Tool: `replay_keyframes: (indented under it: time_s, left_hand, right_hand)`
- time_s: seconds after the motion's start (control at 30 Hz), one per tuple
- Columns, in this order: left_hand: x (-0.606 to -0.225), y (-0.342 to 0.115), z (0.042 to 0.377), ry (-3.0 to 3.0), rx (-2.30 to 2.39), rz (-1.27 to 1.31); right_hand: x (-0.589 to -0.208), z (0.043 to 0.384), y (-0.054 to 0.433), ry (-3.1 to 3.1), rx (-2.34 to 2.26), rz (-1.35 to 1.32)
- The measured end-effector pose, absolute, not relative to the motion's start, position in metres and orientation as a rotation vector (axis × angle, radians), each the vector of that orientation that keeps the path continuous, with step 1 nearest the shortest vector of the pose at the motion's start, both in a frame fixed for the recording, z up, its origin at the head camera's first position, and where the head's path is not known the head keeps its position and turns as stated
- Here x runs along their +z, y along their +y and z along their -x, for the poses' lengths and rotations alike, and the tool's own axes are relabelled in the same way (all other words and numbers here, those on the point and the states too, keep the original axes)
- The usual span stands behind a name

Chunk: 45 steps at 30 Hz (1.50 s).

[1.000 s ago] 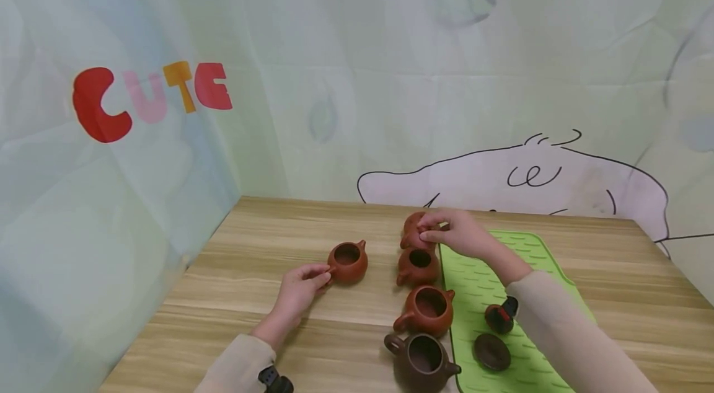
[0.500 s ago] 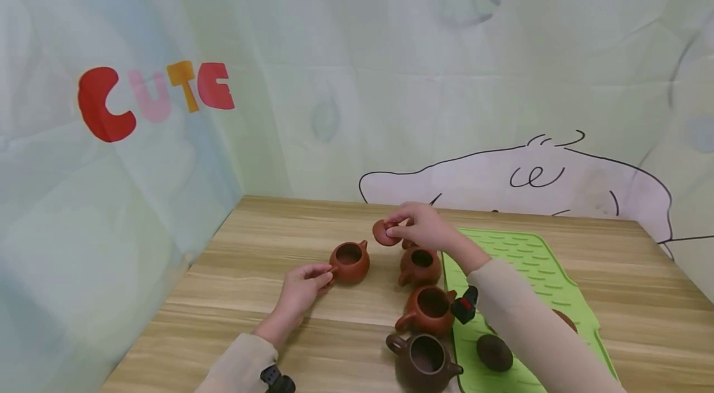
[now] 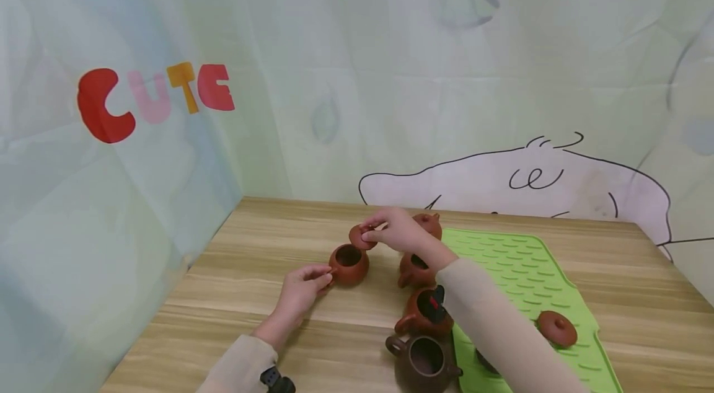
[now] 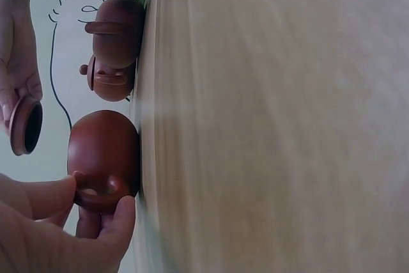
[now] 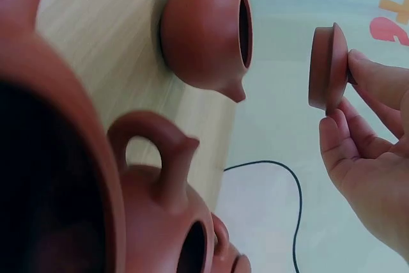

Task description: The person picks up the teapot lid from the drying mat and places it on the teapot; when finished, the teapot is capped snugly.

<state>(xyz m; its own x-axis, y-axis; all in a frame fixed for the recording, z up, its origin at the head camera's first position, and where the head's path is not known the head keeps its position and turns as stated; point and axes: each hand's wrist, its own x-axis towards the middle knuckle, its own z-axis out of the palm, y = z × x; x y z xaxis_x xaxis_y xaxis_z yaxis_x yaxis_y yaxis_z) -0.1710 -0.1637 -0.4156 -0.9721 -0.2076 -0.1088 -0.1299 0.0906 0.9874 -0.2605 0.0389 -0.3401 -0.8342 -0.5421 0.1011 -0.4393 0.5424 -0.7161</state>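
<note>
A small reddish-brown teapot (image 3: 351, 275) stands upright and uncovered on the wooden table, its round mouth facing up. My left hand (image 3: 301, 291) pinches its handle, thumb and fingers plainly meeting there in the left wrist view. A reddish lid (image 5: 327, 68) is held in the air by my right hand (image 3: 397, 230), which pinches it at the knob. In the head view the lid is just behind the teapot's mouth; the right wrist view shows it apart from the pot (image 5: 201, 33), underside toward the opening.
Right of it runs a row: a lidded reddish teapot (image 3: 429, 224), two uncovered reddish ones (image 3: 411, 272) and a dark brown uncovered one (image 3: 407, 374). A green mat (image 3: 519, 256) lies beside them, bearing a reddish lid (image 3: 558, 328) and a dark lid mostly hidden by the right sleeve.
My right hand has lifted the lid from near the back teapot of the row and carried it left to the teapot at my left hand. The left hand stays on the handle.
</note>
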Motion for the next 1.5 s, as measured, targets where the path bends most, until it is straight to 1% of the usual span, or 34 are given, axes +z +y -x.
replay_keyframes:
  time_s: [0.33,0.57,0.73,0.93,1.5]
  left_hand:
    - [-0.415,-0.164,0.17,-2.292,-2.038,-0.355]
    - [-0.415,-0.164,0.172,-2.308,-2.022,-0.349]
    - [-0.415,-0.165,0.171,-2.278,-2.048,-0.326]
    - [-0.415,-0.165,0.17,-2.257,-2.082,-0.318]
    - [-0.416,-0.165,0.171,-2.269,-2.07,-0.328]
  right_hand:
    - [-0.351,0.266,0.02,2.628,-1.134,0.95]
    - [-0.356,0.265,0.01,2.6,-1.103,0.905]
    - [-0.359,0.264,0.004,2.609,-1.075,0.925]
    - [-0.362,0.265,0.003,2.629,-1.019,0.958]
    - [-0.371,0.266,0.001,2.627,-1.031,0.905]
